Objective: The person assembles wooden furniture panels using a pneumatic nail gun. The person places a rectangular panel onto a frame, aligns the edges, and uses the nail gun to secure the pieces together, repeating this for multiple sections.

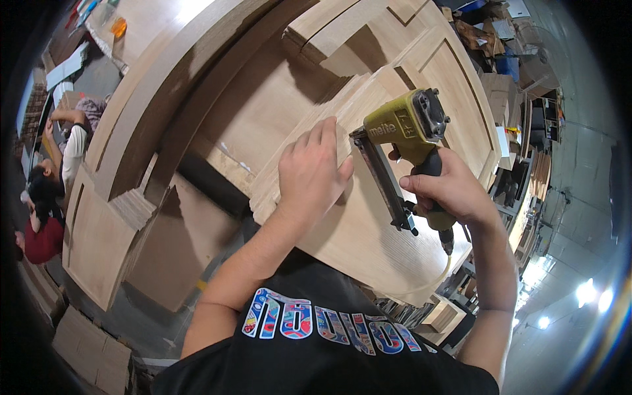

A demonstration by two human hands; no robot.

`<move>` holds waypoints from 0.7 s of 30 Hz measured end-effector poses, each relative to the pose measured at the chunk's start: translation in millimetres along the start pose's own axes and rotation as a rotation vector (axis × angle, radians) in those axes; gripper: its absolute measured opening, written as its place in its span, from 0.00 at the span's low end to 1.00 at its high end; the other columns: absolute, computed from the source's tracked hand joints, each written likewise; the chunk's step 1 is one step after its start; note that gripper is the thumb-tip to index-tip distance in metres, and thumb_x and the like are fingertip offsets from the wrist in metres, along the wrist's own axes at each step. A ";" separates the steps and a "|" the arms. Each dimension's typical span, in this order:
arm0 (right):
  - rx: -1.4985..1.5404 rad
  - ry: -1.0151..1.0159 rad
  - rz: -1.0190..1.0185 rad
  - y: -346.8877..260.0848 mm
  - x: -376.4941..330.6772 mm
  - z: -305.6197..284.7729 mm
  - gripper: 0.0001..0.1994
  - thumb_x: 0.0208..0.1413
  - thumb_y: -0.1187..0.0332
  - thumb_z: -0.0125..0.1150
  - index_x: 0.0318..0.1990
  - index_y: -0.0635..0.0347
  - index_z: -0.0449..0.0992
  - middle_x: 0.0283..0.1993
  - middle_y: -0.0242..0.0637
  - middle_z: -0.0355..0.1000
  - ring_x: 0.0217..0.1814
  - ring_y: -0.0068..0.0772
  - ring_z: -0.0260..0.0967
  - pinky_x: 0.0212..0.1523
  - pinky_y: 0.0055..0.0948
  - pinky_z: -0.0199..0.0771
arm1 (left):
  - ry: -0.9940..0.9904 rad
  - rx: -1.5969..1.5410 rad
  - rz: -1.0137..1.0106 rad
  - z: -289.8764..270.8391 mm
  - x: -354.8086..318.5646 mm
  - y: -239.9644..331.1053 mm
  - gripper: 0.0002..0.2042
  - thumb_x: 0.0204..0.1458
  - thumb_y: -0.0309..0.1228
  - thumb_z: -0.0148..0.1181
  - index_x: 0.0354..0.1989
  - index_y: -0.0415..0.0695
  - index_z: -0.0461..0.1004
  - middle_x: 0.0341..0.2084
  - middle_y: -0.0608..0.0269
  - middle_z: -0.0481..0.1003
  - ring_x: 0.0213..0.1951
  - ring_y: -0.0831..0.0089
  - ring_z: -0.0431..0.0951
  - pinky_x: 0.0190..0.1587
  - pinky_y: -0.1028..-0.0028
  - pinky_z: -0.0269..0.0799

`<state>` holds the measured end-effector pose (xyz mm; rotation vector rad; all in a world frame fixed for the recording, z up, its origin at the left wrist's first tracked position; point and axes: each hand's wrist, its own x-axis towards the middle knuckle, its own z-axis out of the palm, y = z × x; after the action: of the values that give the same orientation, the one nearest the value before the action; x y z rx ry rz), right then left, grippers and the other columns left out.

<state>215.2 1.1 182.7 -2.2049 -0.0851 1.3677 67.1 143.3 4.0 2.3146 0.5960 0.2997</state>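
My right hand is wrapped round the grip of a yellow-green pneumatic staple gun with a black magazine. A thin pale air hose runs from the bottom of its handle. The gun is above a pale wooden panel, its nose close to the moulded edge; whether it touches the wood I cannot tell. Left of the nose, my left hand lies over the stepped wooden edge, fingers stretched out side by side and thumb toward the gun. Its fingertips rest near the moulding, with no object visible in the hand.
A large wooden frame with a curved-looking rail stands on the left. Another panelled wooden piece is below it. Two people, one in a red top, are at the far left. Cardboard lies lower left; cluttered shelving lines the right.
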 end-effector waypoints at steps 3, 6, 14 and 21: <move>0.004 -0.053 -0.019 5.8 -5.9 13.6 0.23 0.64 0.70 0.75 0.65 0.64 0.79 0.30 0.27 0.75 0.24 0.19 0.72 0.26 0.24 0.74 | 0.027 0.028 0.005 -15.4 -21.7 -7.5 0.37 0.51 0.41 0.80 0.69 0.43 0.74 0.57 0.52 0.84 0.56 0.53 0.86 0.59 0.56 0.81; -0.005 -0.089 -0.041 12.1 -7.9 20.8 0.23 0.64 0.70 0.75 0.64 0.65 0.80 0.31 0.28 0.76 0.25 0.19 0.73 0.27 0.24 0.75 | 0.024 0.012 -0.065 -34.3 -67.1 -26.6 0.35 0.49 0.41 0.82 0.66 0.44 0.76 0.55 0.53 0.85 0.55 0.52 0.86 0.58 0.56 0.81; -0.104 -0.057 -0.090 20.0 -11.3 33.6 0.22 0.62 0.69 0.76 0.61 0.66 0.80 0.33 0.29 0.78 0.26 0.21 0.76 0.28 0.25 0.78 | 0.196 -0.074 -0.074 -38.4 -131.1 -54.8 0.33 0.47 0.40 0.83 0.62 0.43 0.79 0.52 0.55 0.86 0.48 0.55 0.89 0.50 0.61 0.86; -0.135 -0.059 -0.106 21.4 -26.0 51.5 0.19 0.62 0.70 0.75 0.57 0.66 0.78 0.32 0.30 0.77 0.25 0.22 0.77 0.27 0.25 0.79 | 0.319 -0.062 0.018 -26.6 -132.6 -59.8 0.32 0.49 0.40 0.83 0.62 0.42 0.81 0.52 0.51 0.86 0.48 0.54 0.89 0.50 0.61 0.86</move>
<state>154.2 -4.6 176.2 -2.2342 -0.3198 1.4048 -77.6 130.9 -24.3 2.2293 0.7095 0.6953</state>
